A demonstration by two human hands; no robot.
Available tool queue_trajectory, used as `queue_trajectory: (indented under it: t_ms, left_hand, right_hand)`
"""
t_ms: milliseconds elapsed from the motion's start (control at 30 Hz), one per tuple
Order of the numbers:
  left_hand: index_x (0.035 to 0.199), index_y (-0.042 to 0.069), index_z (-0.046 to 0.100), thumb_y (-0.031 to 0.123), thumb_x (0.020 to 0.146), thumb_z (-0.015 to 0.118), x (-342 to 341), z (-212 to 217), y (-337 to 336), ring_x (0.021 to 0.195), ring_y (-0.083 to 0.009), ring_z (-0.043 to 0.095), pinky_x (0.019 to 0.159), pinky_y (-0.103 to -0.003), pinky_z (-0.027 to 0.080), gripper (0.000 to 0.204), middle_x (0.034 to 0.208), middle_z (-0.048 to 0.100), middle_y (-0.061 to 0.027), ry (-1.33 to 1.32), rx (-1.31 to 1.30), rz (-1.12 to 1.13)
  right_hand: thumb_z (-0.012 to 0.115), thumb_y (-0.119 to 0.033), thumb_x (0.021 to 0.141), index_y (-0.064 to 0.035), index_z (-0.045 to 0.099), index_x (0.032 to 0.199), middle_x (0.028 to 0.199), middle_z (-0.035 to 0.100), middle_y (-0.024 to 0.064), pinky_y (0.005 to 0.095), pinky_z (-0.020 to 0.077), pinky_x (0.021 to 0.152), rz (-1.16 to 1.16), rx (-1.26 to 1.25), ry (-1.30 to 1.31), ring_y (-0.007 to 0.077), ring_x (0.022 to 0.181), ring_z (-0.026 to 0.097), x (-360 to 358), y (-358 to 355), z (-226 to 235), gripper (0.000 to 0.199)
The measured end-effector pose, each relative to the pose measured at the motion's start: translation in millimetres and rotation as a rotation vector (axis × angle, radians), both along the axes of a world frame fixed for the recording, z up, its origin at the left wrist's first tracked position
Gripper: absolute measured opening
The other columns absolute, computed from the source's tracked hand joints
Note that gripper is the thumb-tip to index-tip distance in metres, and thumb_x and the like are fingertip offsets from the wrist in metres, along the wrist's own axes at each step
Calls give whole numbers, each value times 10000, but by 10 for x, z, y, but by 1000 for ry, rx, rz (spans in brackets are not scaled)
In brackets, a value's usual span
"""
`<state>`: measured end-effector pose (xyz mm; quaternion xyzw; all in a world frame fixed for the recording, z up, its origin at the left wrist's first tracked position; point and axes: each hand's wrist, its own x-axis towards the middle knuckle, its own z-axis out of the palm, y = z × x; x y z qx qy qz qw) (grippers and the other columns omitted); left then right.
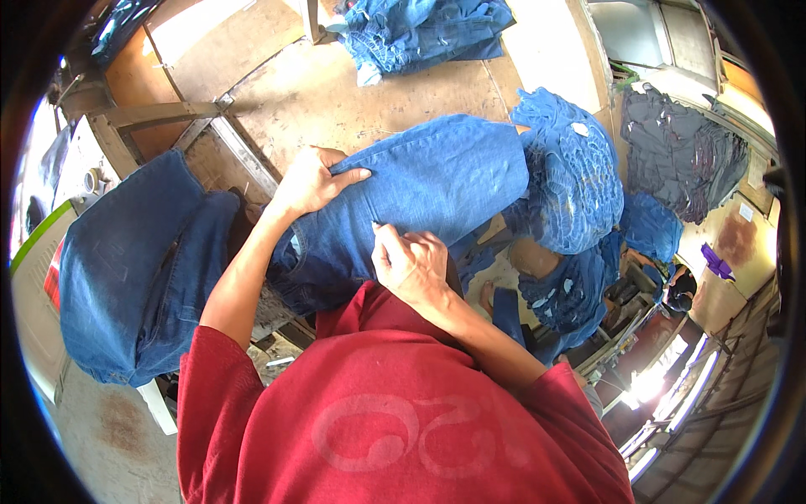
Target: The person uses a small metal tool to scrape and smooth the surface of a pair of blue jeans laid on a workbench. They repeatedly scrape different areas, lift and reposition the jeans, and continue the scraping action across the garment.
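Note:
A pair of blue jeans [445, 181] lies across in front of me, one leg stretched out to the right. My left hand [315, 182] grips the leg's far edge, thumb on top and the other fingers partly hidden. Over the middle of the leg, my right hand [413, 262] is closed, with thumb and forefinger pressed together at the cloth. A tiny dark tip shows at those fingers; what it belongs to is too small to make out. Near my body, the jeans bunch into darker folds.
More jeans [138, 277] hang in a heap at the left. A bundle of crinkled denim [571, 181] sits just right of the leg, and another denim pile [420, 34] lies at the far side. Dark garments [680, 151] are stacked at the far right, near a purple scrap [717, 262].

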<state>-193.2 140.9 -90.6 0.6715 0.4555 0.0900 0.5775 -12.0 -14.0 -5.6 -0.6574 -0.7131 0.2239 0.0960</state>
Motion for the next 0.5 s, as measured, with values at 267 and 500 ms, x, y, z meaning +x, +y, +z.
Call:
queue_trajectory:
  t_ms: [267, 500]
  left_hand:
    - [1023, 63, 807, 325, 870, 861, -4, 219, -31, 829, -303, 709, 795, -422, 556, 309, 891, 749, -138, 58, 279, 113]
    - [1055, 89, 769, 178, 818, 859, -59, 785, -919, 1042, -309, 644, 941, -431, 531, 268, 1040, 683, -97, 190, 703, 179]
  right_hand:
    - [674, -171, 995, -112, 648, 1276, 716, 739, 73, 450, 580, 586, -180, -131, 210, 303, 598, 721, 188, 13, 224, 288]
    - [721, -165, 948, -135, 690, 1090, 844, 682, 1, 422, 498, 778, 97, 239, 165, 252, 845, 643, 598, 368, -283, 148]
